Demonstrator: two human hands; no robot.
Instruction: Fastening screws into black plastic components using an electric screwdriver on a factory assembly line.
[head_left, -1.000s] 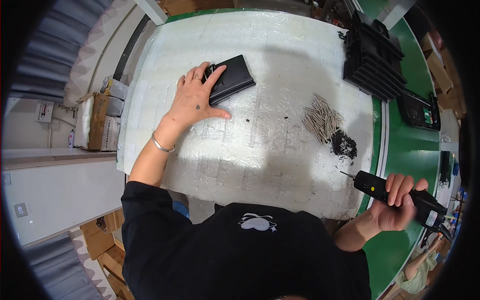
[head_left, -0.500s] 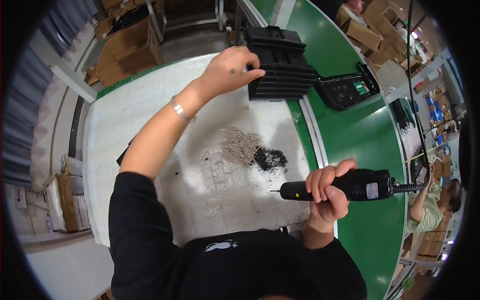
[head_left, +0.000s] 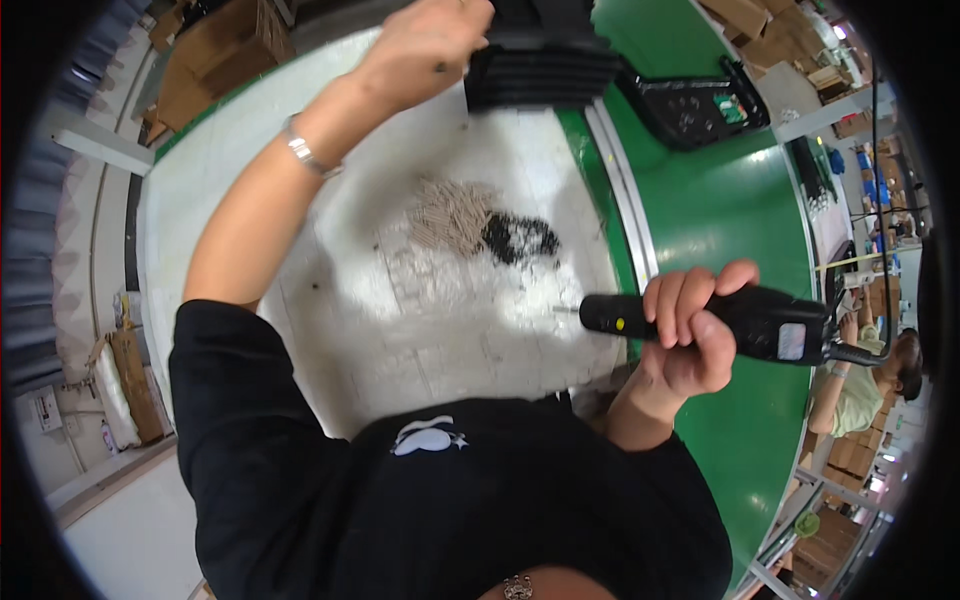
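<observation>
My right hand (head_left: 692,325) is wrapped round a black corded electric screwdriver (head_left: 765,322), held level with its thin bit pointing left over the table's right side. At the far edge, my left hand (head_left: 425,50) has its fingers closed at the left edge of a stack of black plastic parts (head_left: 545,75), on the upper part of it. The fingertips are partly hidden there. Between my arms, on the white-covered table (head_left: 400,330), lie a loose pile of thin brownish-grey pins (head_left: 452,215) and a heap of small black screws (head_left: 520,238) touching it.
Along the right runs a green work surface (head_left: 715,215) with a metal rail (head_left: 625,190). A black housing with a small green circuit board (head_left: 690,110) lies on it. An open cardboard box (head_left: 225,70) stands at the far left. A co-worker (head_left: 865,375) is off to the right.
My view has tipped, so the table sits higher in it. My left hand has closed from a loose reach onto the stack's edge. The screwdriver stays in my right hand, slightly tilted.
</observation>
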